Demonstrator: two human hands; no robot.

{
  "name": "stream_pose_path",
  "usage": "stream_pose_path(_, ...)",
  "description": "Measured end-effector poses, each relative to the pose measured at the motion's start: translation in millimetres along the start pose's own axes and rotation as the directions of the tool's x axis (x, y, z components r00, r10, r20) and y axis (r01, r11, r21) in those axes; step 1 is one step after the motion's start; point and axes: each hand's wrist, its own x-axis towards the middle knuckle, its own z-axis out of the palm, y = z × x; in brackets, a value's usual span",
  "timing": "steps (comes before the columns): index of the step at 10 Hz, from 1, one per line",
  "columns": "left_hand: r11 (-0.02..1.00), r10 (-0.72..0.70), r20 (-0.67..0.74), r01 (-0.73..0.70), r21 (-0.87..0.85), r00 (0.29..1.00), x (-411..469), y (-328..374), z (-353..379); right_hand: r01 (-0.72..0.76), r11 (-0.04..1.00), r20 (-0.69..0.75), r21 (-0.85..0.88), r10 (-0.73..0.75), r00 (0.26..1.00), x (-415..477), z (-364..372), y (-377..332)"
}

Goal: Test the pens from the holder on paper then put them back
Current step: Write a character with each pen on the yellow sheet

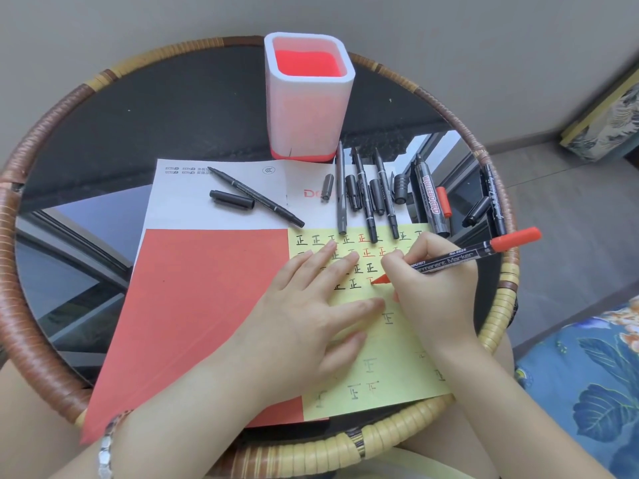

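Your left hand [311, 305] lies flat, fingers spread, on yellow paper [390, 368]; right hand [428, 281] grips red permanent marker [460, 257] (wet ink near your thumb could smear).

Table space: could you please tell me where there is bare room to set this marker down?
The dark table left of the pen holder is bare, as is the red sheet left of the left hand. The strip right of the holder is crowded with uncapped pens and caps.
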Motion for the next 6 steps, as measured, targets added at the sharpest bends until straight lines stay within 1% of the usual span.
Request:
stream_pose_path(3,1.000,0.003,0.003,-0.003,-0.003,1.000,-0.1,-0.2,0.0,-0.002,0.999,-0.022,0.034,0.002,1.000,0.2,0.3,2.4)
stream_pose_path(5,1.000,0.000,0.011,0.000,-0.003,1.000,0.3,-0.6,0.2,0.023,0.999,0.010,0.035,-0.023,1.000,-0.1,1.0,2.0)
stream_pose_path(6,1.000,0.002,0.005,-0.002,-0.002,1.000,0.5,-0.3,0.3,0.011,0.999,0.022,0.040,-0.012,1.000,-0.7,0.9,1.8)
